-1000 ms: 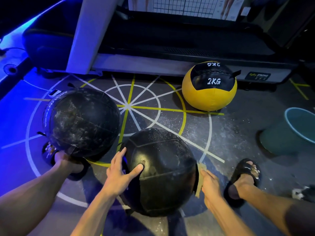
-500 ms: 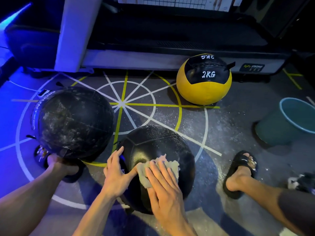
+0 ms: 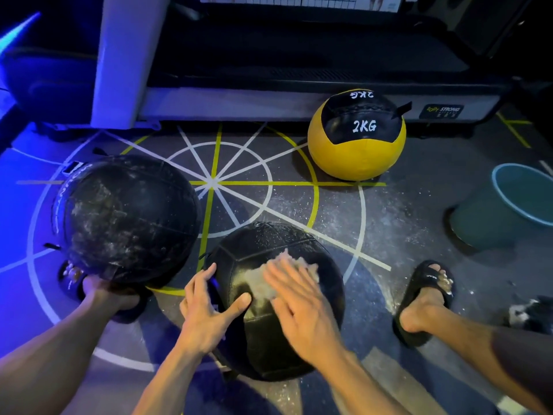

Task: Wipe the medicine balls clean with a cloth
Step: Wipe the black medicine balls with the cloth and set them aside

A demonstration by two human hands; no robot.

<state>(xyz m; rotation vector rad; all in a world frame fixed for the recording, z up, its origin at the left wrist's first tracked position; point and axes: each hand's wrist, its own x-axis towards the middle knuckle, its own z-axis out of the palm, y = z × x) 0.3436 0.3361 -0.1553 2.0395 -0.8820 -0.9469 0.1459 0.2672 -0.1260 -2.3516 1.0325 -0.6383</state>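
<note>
Hands first: our left hand [image 3: 206, 307] lies spread against the left flank of the near black leather medicine ball [image 3: 278, 298], fingers straight and fanned, thumb laid across the front panel, bracing it. Our right hand [image 3: 299, 307] is flat on top of the same ball, fingers straight and slightly blurred, pressing a crumpled pale cloth [image 3: 263, 283] against the leather; the cloth shows beyond the fingertips and to their left. This ball sits on the dark speckled gym floor [image 3: 389, 229] between our legs, over white and yellow painted lines. Just beside it on the left stands a second black medicine ball [image 3: 125, 217], its surface streaked with whitish dust, resting against our left foot in a black slide sandal [image 3: 71, 277]. Farther back, well apart from both, a yellow and black medicine ball marked 2KG [image 3: 357, 136] sits near the base of a treadmill [image 3: 299, 85]. To the right, a teal plastic bucket [image 3: 514, 211] stands on the floor, and our right foot in a black slide sandal [image 3: 422, 298] is planted near the ball we are wiping.
</note>
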